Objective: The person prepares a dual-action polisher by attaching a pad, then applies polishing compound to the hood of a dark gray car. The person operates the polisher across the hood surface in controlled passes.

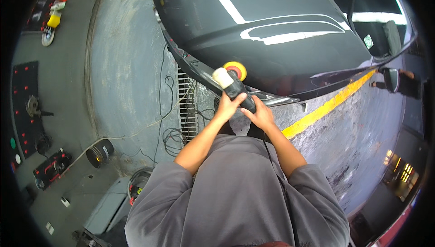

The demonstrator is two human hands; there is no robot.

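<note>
A car polisher [234, 88] with a dark body and a cream-coloured end is held in front of me, over the front corner of a dark grey car [204, 29]. Its round yellow and red pad [241, 68] is at the edge of the bonnet; whether it touches the paint I cannot tell. My left hand [227, 107] grips the body from the left. Closed round the rear of the handle is my right hand [261, 114]. A black cord [270, 156] runs over my right shoulder side.
Loose cables [173, 139] lie on the floor by a metal drain grate [187, 104]. A black bucket [99, 153] stands at the left, near a red and black machine [53, 169]. The yellow floor line [324, 106] passes beside the car, whose side mirror [391, 80] juts out at the right.
</note>
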